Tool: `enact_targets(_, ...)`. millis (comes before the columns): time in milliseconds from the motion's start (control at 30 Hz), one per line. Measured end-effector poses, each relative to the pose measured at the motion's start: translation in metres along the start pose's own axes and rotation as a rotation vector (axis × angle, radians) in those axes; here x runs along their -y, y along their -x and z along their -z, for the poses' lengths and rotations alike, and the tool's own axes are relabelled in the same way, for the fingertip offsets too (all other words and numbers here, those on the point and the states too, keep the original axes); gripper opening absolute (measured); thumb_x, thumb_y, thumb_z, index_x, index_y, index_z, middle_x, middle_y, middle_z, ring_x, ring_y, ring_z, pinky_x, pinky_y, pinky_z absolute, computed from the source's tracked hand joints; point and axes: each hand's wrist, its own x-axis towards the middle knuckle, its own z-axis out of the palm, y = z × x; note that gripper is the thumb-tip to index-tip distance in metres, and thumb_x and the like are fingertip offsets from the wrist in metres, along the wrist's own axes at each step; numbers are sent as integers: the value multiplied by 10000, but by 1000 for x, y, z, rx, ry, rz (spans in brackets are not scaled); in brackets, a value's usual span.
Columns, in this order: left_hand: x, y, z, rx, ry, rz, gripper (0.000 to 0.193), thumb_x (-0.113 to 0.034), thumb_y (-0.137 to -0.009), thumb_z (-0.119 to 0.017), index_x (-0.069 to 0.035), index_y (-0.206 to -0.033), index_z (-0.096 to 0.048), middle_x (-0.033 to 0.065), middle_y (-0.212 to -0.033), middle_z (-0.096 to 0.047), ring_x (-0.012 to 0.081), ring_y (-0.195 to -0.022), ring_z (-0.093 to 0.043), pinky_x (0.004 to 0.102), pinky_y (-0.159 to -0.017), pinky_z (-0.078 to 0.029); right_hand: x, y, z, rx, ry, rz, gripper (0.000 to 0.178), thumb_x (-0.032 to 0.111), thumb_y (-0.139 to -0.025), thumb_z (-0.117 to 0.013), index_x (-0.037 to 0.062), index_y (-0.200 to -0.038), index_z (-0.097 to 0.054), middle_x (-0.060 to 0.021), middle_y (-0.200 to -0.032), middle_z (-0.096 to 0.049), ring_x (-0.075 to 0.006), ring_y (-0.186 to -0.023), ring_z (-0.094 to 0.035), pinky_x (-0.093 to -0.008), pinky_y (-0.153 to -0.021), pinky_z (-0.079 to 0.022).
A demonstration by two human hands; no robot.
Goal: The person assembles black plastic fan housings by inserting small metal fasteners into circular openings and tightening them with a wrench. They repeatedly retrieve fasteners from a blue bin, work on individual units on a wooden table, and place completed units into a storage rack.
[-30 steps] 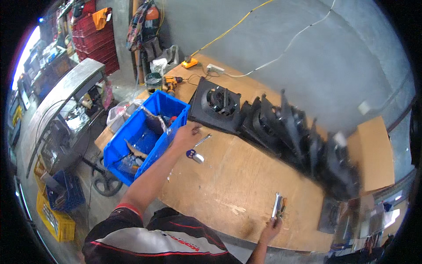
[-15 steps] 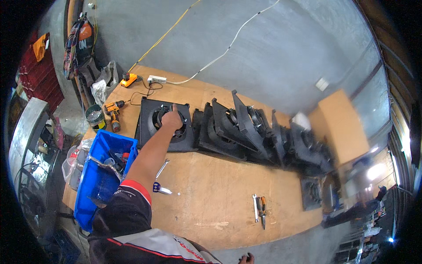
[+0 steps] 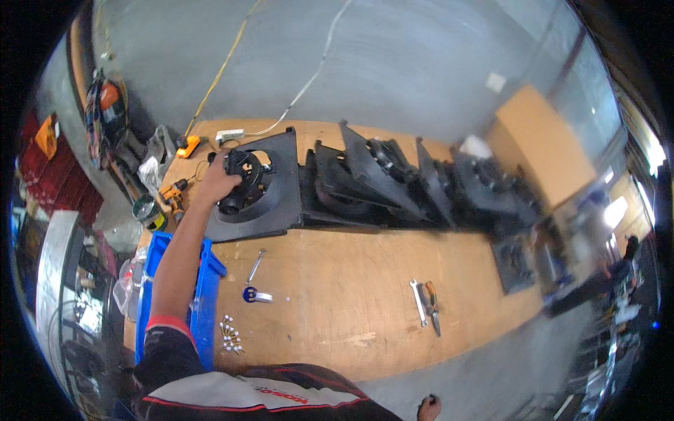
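My left hand (image 3: 220, 184) reaches across the left side of the table, its fingers wrapped round the central fan part of a square black fan panel (image 3: 282, 200). The panel is tilted, its far right corner raised. Low in the view, beyond the table's front edge, my right hand (image 3: 430, 408) hangs with curled fingers; what is in it, if anything, is too small to make out. Near the panel lie a wrench (image 3: 256, 267), a blue-and-silver tool (image 3: 257, 296) and several small white-tipped fittings (image 3: 229, 335).
More black fan panels (image 3: 382, 168) lean in a row to the right. A blue bin (image 3: 205, 295) stands beneath my left arm. An orange drill (image 3: 173, 191) lies behind it. Another wrench (image 3: 418, 303) and pliers (image 3: 432, 309) lie at right; a cardboard box (image 3: 540, 147) stands beyond.
My left hand has moved left, and the fan panel it grips has gone from lying flat to tilted. My right hand has shifted right; the small fittings now show beside the bin.
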Motion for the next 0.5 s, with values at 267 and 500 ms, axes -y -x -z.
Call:
enact_targets(267, -82, 92, -47, 144, 518, -2, 939, 82, -704, -628, -90, -1542, -240, 108, -1089, -668, 187, -946, -662, 298, -828, -523, 99, -79, -43, 56, -417, 11, 272, 60, -859, -577, -38, -1109, -624, -99, -794, -621, -171, -604, -605, -312, -539, -523)
enact_targets(500, -116, 201, -116, 169, 526, -128, 953, 52, -723, -661, -110, -1549, -215, 152, -1248, -615, 228, -1067, -649, 339, -938, -506, 75, -61, 9, 21, -419, -134, 291, 32, -833, -578, -29, -1112, -631, -119, -787, -626, -195, -590, -584, -323, -556, -503)
